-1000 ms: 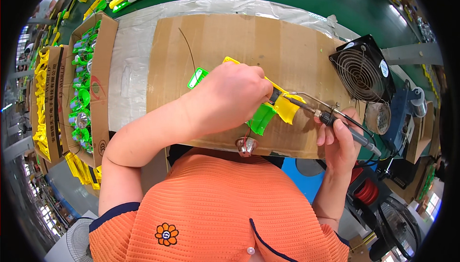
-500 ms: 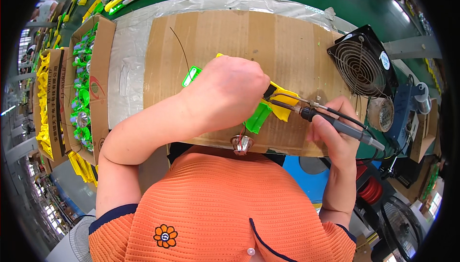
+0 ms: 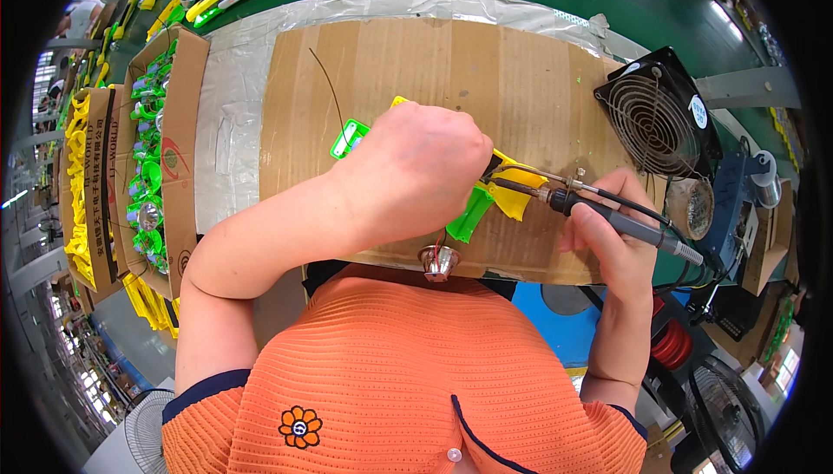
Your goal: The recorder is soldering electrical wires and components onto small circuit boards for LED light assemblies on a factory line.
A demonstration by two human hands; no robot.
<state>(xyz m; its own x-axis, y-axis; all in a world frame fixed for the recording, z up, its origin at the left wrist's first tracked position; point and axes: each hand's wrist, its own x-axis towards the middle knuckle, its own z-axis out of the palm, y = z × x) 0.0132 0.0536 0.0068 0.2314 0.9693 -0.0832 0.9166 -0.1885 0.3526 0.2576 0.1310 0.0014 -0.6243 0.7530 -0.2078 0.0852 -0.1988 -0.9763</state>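
Note:
My left hand (image 3: 425, 157) is closed over a yellow and green plastic casing, hiding its middle and my fingertips. Green (image 3: 471, 216) and yellow (image 3: 514, 202) ends of the casing stick out to the right, and a green end with a slot (image 3: 349, 137) shows on the left. In my right hand (image 3: 614, 235) is a soldering iron (image 3: 629, 229) with a thin metal feed tube along it. Its tip points left, to the casing beside my left hand; the exact contact is hidden. A shiny lamp reflector cup (image 3: 439, 262) with reddish wires sits near the front edge.
Under the work lies a cardboard sheet (image 3: 347, 58), with a thin dark wire (image 3: 328, 84) on it. Boxes of green parts (image 3: 149, 170) and yellow parts (image 3: 78, 188) stand at left. A black fan (image 3: 655, 114), a round tin (image 3: 691, 208) and a blue device (image 3: 733, 201) stand at right.
My right hand and the soldering iron have shifted slightly right. My left hand has moved only a little and stays closed over the casing.

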